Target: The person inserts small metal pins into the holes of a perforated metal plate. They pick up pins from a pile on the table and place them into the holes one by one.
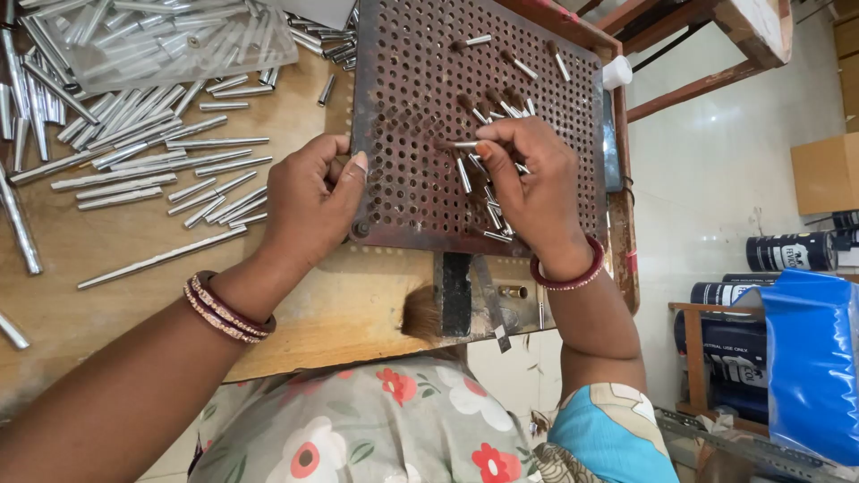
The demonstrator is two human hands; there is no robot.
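Head view. The left hand (pixel 311 199) is curled in a loose fist against the left edge of the perforated metal plate (pixel 420 107), thumb pressed on the plate's lower left rim, fingers folded together and gripping nothing else that can be seen. The right hand (pixel 535 183) lies over the plate's lower centre, wrist bent, thumb and forefinger pinched on a short metal pin (pixel 465 144) lying level above the holes; more short pins (pixel 495 215) are bunched under its palm, and others stand in holes near the plate's top right. Left of the plate, long metal tubes (pixel 152 152) lie scattered on the wooden bench (pixel 107 259), some under a clear plastic bag (pixel 179 40). Right of the plate and lower, dark cylindrical cans (pixel 787 252) with white lettering lie on a shelf, beside a blue plastic bag (pixel 814 358); above them stands a plain brown carton (pixel 825 172).
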